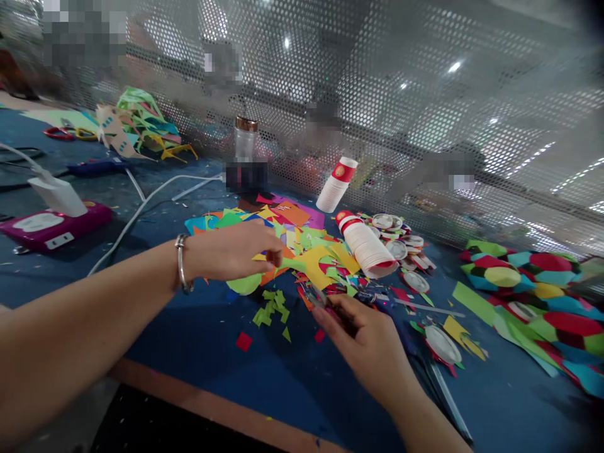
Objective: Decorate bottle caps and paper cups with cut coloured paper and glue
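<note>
My left hand [238, 250], with a bangle at the wrist, hovers over a heap of coloured paper scraps [306, 236]. Its fingers are curled in; what they pinch, if anything, is hidden. Just right of the fingertips lies a yellow paper piece [315, 267] with a light green strip at its edge. Lower right, my right hand [370, 340] is closed around a pair of scissors [319, 294], whose blades point at the yellow paper. Small green cuttings [272, 308] and a red square [244, 341] lie on the blue table between the hands.
Two stacks of paper cups, one upright [333, 189] and one lying [368, 248], are behind the scraps. Patchwork paper pieces [557, 321] fill the right side. At left are a magenta power strip [56, 228] and a white cable [136, 217]. A jar [245, 141] stands by the mesh screen.
</note>
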A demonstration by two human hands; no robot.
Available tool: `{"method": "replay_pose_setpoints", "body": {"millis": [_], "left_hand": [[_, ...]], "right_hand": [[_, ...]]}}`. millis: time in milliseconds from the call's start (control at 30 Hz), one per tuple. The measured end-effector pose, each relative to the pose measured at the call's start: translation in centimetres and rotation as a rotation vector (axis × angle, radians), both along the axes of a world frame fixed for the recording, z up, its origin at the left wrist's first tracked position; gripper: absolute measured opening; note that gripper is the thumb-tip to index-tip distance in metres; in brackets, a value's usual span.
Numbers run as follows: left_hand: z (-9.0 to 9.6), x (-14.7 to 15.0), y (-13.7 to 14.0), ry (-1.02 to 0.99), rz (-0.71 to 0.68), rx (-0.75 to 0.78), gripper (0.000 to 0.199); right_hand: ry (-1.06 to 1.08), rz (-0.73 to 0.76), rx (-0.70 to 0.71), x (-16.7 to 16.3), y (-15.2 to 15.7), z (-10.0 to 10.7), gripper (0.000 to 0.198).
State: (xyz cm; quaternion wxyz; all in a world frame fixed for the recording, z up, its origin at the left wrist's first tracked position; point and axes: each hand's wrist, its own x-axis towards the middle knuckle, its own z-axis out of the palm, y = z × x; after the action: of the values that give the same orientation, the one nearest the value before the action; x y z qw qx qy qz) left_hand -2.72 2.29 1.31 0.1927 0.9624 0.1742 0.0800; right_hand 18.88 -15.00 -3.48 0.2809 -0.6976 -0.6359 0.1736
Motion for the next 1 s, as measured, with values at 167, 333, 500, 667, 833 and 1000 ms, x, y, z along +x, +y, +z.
{"method": "replay_pose_setpoints", "body": {"millis": [167, 333, 500, 667, 833, 1000], "left_hand": [[0.2, -2.1, 1.2, 0.136, 0.094, -0.071, 0.029], [-0.9, -3.8, 1.0, 0.215, 0.098, -0.069, 0.065], [-1.4, -3.9, 0.7, 0.22, 0.09, -0.071, 0.06], [-1.0, -3.2, 0.4, 0.2, 0.142, -0.111, 0.052], [-0.9, -3.0, 0.2, 0.168, 0.153, -0.125, 0.048], [-0.9, -3.3, 0.4, 0.239, 0.116, -0.094, 0.041]], "right_hand": [[-0.286, 0.019, -0.116, 0.3, 0.1, -0.7, 0.042], [-0.404, 0.032, -0.094, 0.1, -0.3, -0.9, 0.036], [-0.43, 0.042, -0.056, 0.0, -0.5, -1.1, 0.032], [-0.496, 0.054, -0.036, 0.2, -0.6, -1.2, 0.032], [-0.519, 0.054, -0.035, 0.2, -0.6, -1.2, 0.026], [-0.569, 0.052, -0.037, -0.1, -0.7, -1.0, 0.027]]}}
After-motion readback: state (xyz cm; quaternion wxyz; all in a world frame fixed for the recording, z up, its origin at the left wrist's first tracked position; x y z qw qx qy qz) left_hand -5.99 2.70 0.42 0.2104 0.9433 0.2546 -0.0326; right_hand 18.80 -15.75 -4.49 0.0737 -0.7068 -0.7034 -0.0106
